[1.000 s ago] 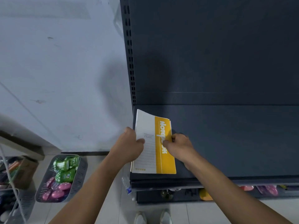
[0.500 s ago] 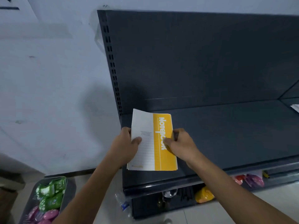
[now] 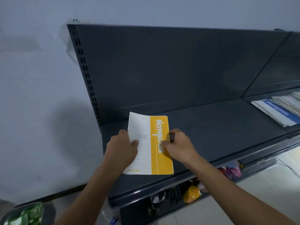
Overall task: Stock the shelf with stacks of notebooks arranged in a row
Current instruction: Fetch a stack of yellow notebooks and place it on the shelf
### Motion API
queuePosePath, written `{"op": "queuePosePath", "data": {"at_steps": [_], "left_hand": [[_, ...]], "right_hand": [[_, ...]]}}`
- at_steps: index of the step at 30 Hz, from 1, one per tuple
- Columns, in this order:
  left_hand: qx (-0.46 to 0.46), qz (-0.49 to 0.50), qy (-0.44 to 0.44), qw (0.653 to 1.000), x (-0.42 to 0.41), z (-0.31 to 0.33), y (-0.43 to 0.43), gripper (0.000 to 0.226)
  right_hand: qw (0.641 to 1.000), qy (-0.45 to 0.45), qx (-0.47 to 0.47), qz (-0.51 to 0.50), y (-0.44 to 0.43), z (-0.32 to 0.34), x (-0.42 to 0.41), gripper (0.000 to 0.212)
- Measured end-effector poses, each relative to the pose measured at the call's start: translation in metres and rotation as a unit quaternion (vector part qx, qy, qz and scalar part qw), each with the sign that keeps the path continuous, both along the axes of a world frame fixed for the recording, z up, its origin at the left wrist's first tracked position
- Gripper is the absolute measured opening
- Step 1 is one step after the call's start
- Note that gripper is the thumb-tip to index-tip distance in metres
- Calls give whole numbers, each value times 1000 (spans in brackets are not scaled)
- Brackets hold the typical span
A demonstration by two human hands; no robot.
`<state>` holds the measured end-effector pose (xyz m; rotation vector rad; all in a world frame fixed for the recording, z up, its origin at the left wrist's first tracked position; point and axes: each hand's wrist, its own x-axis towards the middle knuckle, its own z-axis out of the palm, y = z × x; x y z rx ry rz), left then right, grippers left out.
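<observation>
mostly white notebooks (image 3: 142, 143), yellow band

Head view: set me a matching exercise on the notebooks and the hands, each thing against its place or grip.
1 yellow notebooks
2 blue notebooks
3 left hand
4 right hand

A far right of the shelf
B at the shelf's left end
C grips the white edge
D grips the yellow edge

Pairs: 1-B, 2-A, 3-C, 4-D
</observation>
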<state>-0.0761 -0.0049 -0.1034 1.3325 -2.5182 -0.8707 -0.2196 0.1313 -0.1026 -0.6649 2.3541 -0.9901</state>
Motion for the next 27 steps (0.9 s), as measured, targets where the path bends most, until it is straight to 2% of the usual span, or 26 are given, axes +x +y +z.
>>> {"op": "queuePosePath", "data": {"at_steps": [7,13,18,24,27], "left_hand": [[19,47,10,999,16,-18,0,28],[57,88,-14,994,34,-36,-3,30],[-6,94,-56,994,46,-40,-1,42],[-15,100,-88,991,49,-33,-1,29],[14,112,-83,990,51,-32,-4,25]], "right_hand": [[999,10,21,34,-13,-15,11,26],[995,-27,51,75,-32,-31,24,17],[993,-30,63,93,-38,-39,30,24],[990,-10,79,113,-42,-39,34,25],[987,17,90,129,-43,-42,35,28]]}}
